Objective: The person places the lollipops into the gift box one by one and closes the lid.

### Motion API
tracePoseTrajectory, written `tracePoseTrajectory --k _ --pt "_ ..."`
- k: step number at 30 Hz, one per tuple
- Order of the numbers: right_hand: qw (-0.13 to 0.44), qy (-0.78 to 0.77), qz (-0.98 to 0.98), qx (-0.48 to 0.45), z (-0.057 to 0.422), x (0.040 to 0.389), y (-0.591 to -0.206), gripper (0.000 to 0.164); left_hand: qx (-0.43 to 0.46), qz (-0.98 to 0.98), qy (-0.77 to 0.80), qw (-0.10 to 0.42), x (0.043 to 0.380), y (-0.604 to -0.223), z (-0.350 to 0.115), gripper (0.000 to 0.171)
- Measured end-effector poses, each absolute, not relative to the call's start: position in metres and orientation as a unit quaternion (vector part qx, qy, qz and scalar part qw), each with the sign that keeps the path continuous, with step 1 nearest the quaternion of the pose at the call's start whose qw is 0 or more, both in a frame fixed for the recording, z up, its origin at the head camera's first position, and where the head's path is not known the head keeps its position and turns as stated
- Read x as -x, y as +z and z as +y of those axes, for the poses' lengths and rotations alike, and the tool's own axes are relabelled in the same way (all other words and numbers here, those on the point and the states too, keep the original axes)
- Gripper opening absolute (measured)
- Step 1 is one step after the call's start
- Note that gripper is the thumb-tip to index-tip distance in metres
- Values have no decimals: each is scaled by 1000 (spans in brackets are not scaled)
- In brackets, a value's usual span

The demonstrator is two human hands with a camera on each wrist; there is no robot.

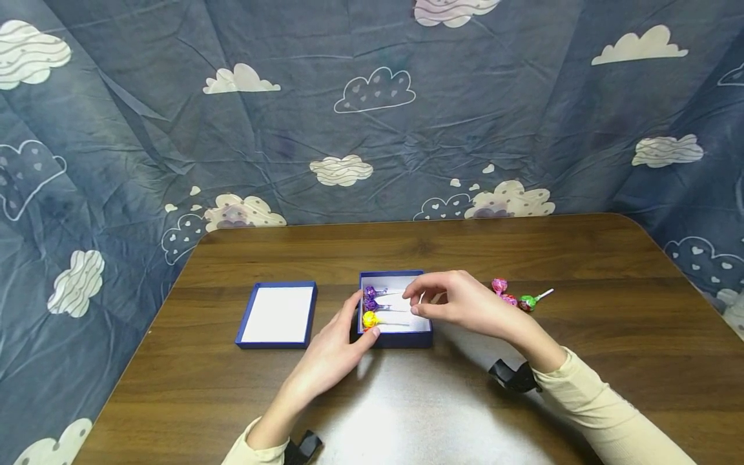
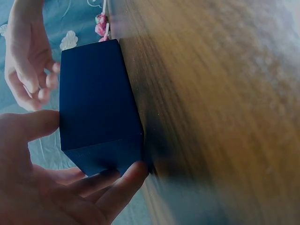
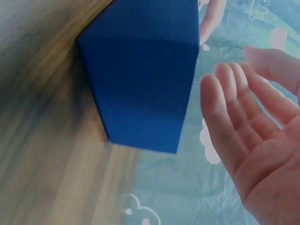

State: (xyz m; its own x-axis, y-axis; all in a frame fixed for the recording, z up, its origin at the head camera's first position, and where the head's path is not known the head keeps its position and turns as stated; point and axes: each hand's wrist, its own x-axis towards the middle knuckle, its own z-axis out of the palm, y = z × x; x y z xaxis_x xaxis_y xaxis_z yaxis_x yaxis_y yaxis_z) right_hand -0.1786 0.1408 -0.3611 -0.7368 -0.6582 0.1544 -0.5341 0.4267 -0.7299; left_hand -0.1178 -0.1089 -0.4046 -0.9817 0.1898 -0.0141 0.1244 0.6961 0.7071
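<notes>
An open blue box [image 1: 402, 340] with a white inside stands mid-table. Two purple lollipops [image 1: 370, 304] and a yellow lollipop [image 1: 370, 319] lie in it, heads along the left wall and sticks pointing right. A bit of red-orange shows beside my left thumb, mostly hidden. My left hand [image 1: 334, 352] holds the box by its front left corner, thumb at the front rim and fingers against the left side. Over the right part of the box is my right hand [image 1: 462, 303], fingers loosely bent, nothing between thumb and fingertips. In the right wrist view its palm [image 3: 272, 173] is bare.
Left of the box lies a blue-rimmed lid [image 1: 276, 314], white side up. Pink lollipops [image 1: 499, 285] and a green lollipop [image 1: 527, 303] lie on the wooden table [image 1: 232, 394] to the right, partly behind my right hand. A cloud-patterned cloth [image 1: 372, 142] hangs behind.
</notes>
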Motion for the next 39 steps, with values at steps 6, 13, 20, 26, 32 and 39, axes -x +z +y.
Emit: tracePoseTrajectory --k 6,13,20,26,32,39 --pt "77 -418 842 331 167 169 -358 15 -84 919 382 45 116 -404 -108 72" --pt "52 -409 846 338 199 165 -360 19 -77 920 380 49 114 -403 -109 72" --pt "31 -392 853 344 229 163 -360 27 -79 921 379 47 115 -403 -109 72" --pt "19 -379 862 336 254 164 -362 31 -79 920 382 49 114 -403 -109 72" --pt "46 -385 852 353 280 171 -369 30 -82 920 381 46 114 -403 -109 72" --pt "70 -395 847 348 307 181 -382 26 -80 919 382 49 114 -402 -109 72"
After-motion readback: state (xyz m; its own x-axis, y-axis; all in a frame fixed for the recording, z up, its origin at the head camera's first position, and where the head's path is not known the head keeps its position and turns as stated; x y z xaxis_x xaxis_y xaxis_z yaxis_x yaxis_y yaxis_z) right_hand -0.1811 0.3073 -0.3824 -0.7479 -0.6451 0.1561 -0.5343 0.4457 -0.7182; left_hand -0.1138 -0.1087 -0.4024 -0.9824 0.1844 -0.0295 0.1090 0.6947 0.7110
